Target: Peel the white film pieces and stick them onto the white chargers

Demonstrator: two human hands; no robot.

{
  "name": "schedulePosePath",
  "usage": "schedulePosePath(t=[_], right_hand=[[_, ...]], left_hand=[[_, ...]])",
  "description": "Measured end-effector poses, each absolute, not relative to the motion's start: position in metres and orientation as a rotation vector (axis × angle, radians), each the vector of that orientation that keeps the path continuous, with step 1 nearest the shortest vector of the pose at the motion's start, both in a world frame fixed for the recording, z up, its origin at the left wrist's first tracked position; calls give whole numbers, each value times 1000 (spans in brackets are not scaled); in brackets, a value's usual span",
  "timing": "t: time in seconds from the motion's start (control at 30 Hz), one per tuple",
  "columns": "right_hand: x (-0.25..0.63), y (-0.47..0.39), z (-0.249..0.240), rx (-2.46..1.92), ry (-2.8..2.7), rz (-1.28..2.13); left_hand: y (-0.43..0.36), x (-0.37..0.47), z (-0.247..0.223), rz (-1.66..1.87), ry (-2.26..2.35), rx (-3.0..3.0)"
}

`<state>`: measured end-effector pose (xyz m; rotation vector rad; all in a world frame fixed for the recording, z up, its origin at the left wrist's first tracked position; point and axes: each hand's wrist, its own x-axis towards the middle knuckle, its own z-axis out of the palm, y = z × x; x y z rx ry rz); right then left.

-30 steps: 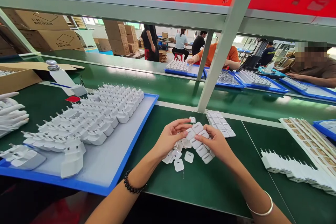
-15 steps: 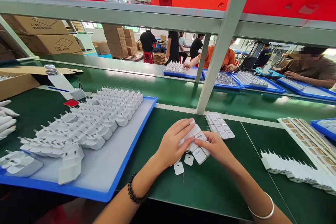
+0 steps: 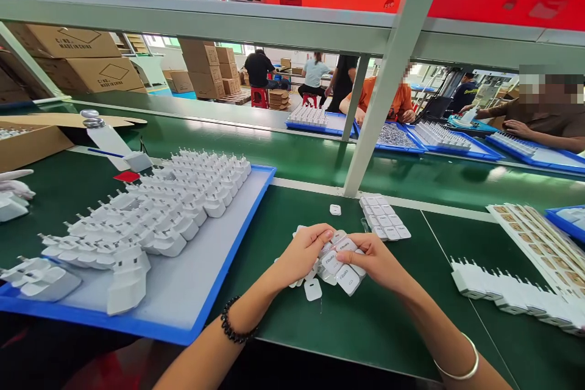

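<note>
My right hand [image 3: 377,261] grips a block of white printed squares [image 3: 348,280], thumb laid on its printed face, above the surface [image 3: 379,332] between its near and far edges. My left hand [image 3: 302,254] has thumb and fingertips brought together at the block's left side; whether they pinch a square, I cannot tell. Loose white squares [image 3: 313,289] lie around and below it, one toward the near edge. A second block [image 3: 387,219] rests by the surface's far edge, a single square [image 3: 335,210] to its left. I do best to support the block close to my left fingertips so it doesn't flex, press lightly, and work low over the loose ones.
</note>
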<state>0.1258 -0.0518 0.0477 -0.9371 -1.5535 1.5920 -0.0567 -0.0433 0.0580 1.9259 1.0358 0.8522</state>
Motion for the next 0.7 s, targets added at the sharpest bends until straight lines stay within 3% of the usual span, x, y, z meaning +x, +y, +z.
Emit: schedulePosePath(t=[0.27, 0.7], right_hand=[[130, -51, 51, -989, -1581, 1572], [153, -36, 60, -1088, -1461, 1834]], left_hand=[[-40, -58, 52, 992, 1197, 2050], [-38, -51, 56, 1088, 1319, 2021]])
